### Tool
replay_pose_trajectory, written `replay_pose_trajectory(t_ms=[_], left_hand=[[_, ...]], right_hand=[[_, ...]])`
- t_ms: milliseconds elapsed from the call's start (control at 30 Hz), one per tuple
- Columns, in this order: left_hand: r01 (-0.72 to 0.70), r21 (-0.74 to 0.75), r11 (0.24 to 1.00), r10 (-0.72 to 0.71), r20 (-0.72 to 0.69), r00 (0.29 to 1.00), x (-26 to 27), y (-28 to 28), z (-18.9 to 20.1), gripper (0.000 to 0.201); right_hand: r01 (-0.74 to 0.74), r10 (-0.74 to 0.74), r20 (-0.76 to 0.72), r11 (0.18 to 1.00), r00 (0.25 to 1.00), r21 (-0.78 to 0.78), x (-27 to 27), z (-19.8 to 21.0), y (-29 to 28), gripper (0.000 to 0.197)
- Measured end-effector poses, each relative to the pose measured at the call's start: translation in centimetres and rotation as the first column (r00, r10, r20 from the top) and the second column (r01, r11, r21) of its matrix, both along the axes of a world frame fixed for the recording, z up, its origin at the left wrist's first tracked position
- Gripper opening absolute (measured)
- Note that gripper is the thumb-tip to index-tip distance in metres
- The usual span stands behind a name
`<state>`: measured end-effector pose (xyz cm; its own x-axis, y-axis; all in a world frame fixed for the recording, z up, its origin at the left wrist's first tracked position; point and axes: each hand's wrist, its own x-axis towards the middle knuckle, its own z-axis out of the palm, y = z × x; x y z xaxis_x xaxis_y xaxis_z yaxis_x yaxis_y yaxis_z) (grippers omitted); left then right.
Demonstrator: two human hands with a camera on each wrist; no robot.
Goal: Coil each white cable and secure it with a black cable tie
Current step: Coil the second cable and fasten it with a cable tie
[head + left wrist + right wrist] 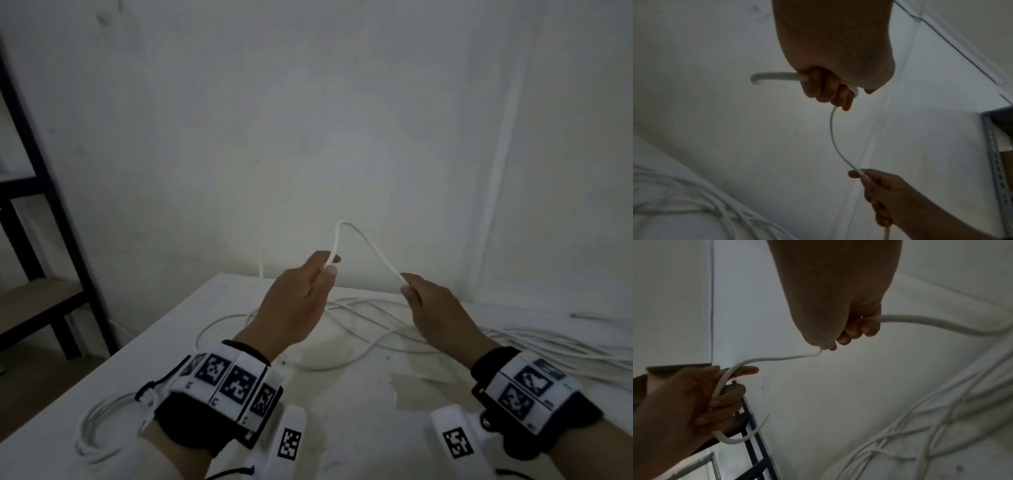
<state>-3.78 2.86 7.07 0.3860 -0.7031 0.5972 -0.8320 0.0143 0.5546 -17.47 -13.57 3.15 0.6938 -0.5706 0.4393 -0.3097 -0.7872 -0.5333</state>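
A white cable (335,243) arches up between my two hands above the far part of the table. My left hand (325,269) grips it in a fist, and a short curved end (772,76) sticks out of that fist. My right hand (407,286) holds the same cable a little lower and to the right, fingers curled round it. From the right fist the cable (941,322) runs on down to the loose cables (373,322) on the table. Between the hands the span (831,129) hangs slack in a curve.
A white table (342,411) stands against a pale wall. More white cables (555,346) lie spread along its right side. A coiled white cable (90,425) lies at the near left. A dark metal shelf (44,192) stands left of the table.
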Motion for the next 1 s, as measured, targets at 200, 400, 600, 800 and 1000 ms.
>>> replay_pose_trajectory(t_ms=[200,400,600,800,1000], left_hand=[[0.002,0.049,0.999,-0.001,-0.035,0.999,-0.9,1.2,0.2,0.018],[-0.008,0.144,0.99,0.016,-0.051,0.999,-1.0,3.1,-0.3,0.027],[0.019,0.158,0.987,-0.004,-0.091,0.996,-2.6,2.9,-0.5,0.029],[0.013,0.226,0.974,0.015,-0.119,0.993,-2.9,3.2,-0.6,0.028],[0.012,0.115,0.993,-0.018,0.051,0.999,-5.8,1.5,-0.5,0.026]], right_hand=[[0.149,-0.149,0.007,0.982,0.989,-0.118,-6.1,3.0,-2.3,0.028],[0.268,-0.258,0.08,0.95,0.963,-0.162,-12.3,6.2,-4.0,0.025],[0.401,-0.401,0.039,0.9,0.915,-0.171,-15.8,5.9,-6.1,0.023],[0.518,-0.522,-0.019,0.849,0.853,-0.1,-18.2,4.2,-7.7,0.021],[0.243,-0.216,-0.277,0.968,0.936,0.067,-16.6,1.6,-5.2,0.04]])
